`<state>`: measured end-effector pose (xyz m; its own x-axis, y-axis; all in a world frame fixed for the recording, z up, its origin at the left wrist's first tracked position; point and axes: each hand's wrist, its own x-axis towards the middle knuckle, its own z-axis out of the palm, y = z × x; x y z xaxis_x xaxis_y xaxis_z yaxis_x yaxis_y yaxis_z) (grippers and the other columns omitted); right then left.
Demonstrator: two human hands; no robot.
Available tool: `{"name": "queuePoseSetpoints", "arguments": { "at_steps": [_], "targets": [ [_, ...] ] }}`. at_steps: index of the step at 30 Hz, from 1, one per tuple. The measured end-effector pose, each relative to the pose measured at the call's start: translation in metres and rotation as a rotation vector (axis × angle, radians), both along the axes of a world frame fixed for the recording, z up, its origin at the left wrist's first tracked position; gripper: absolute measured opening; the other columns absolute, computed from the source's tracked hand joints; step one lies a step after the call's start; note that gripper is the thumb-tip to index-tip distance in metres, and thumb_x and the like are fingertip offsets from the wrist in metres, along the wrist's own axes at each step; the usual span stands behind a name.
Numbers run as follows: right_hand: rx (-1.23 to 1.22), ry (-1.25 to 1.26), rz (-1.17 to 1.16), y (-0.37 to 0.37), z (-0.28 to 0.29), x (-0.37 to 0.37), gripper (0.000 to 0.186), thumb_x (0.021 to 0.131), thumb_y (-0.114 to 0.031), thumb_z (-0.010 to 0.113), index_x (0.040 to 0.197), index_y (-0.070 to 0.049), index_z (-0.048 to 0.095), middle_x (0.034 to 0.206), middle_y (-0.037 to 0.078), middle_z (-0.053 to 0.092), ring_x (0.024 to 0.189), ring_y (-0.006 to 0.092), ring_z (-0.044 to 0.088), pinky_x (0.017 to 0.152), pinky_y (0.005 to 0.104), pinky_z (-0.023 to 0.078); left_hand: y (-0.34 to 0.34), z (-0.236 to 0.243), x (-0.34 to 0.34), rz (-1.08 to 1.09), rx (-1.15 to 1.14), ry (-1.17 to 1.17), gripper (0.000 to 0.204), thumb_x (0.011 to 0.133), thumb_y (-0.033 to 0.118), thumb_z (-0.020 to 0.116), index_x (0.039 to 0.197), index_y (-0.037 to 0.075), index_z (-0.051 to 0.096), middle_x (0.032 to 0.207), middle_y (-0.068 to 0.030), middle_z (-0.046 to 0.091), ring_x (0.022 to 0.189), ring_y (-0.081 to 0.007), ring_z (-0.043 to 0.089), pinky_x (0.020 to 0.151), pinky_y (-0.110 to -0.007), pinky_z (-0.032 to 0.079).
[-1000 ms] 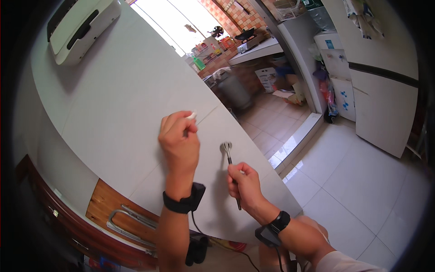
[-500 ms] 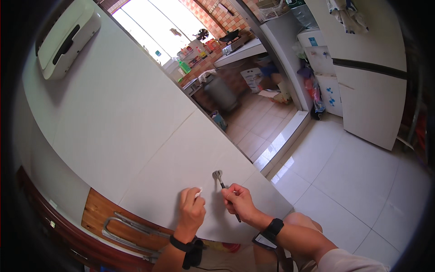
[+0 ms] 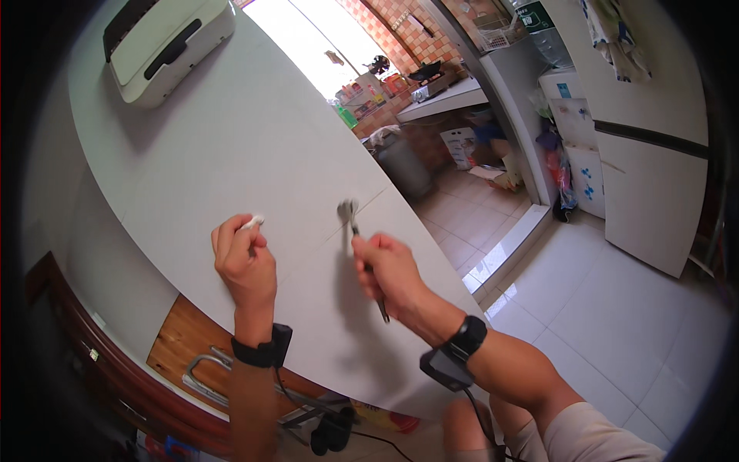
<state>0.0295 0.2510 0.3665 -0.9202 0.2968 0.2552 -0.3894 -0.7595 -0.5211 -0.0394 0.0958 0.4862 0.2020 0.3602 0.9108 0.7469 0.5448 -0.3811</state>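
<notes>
My left hand (image 3: 245, 258) is raised in front of a white surface (image 3: 200, 177), its fingers pinched on a small white piece (image 3: 253, 222) whose kind is too small to tell. Off to its right, my right hand (image 3: 389, 273) closes around the dark handle of a slim hammer-like tool (image 3: 348, 209). The tool's short metal head points up and away, over the white surface, and is slightly blurred. Its handle end sticks out below my palm. The two hands are apart, and the right hand casts a shadow on the surface.
A white box (image 3: 169, 54) with a black slot is at the upper left. Lower left are a metal tube frame (image 3: 202, 373) and a wooden board (image 3: 173, 331). Beyond a doorway stands a grey gas cylinder (image 3: 404, 165). A fridge (image 3: 654, 177) and water dispenser (image 3: 573, 115) stand right.
Both hands have moved up in the view, the left one also leftward, so the gap between them is wider. The view has shifted; both hands keep hold of their things.
</notes>
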Motion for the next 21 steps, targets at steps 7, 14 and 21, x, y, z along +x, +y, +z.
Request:
{"name": "queuePoseSetpoints", "arguments": {
  "at_steps": [7, 14, 21],
  "targets": [
    [0.069, 0.034, -0.011, 0.002, 0.037, -0.004, 0.028, 0.100, -0.023, 0.064, 0.082, -0.010, 0.048, 0.069, 0.001, 0.055, 0.047, 0.0082, 0.043, 0.039, 0.0251, 0.032, 0.057, 0.030, -0.012, -0.154, -0.109, 0.070, 0.017, 0.074, -0.017, 0.061, 0.073, 0.000, 0.058, 0.100, -0.0126, 0.069, 0.092, -0.0303, 0.063, 0.066, -0.037, 0.051],
    [-0.018, -0.174, 0.083, -0.043, -0.059, 0.006, 0.028, 0.102, -0.022, 0.063, 0.080, -0.011, 0.048, 0.064, 0.002, 0.054, 0.042, 0.0108, 0.042, 0.037, 0.0253, 0.028, 0.089, 0.056, -0.014, -0.224, -0.179, 0.152, 0.018, 0.068, -0.018, 0.056, 0.073, -0.001, 0.057, 0.095, -0.0135, 0.068, 0.091, -0.0343, 0.062, 0.070, -0.039, 0.051],
    [0.089, 0.004, 0.003, -0.024, 0.008, -0.002, 0.029, 0.100, -0.024, 0.065, 0.080, -0.011, 0.047, 0.066, 0.001, 0.054, 0.047, 0.0077, 0.041, 0.040, 0.0253, 0.028, 0.050, 0.092, -0.008, -0.084, 0.016, 0.192, 0.017, 0.071, -0.017, 0.056, 0.076, -0.001, 0.058, 0.092, -0.0136, 0.067, 0.086, -0.0349, 0.060, 0.073, -0.041, 0.050]
  ]
}}
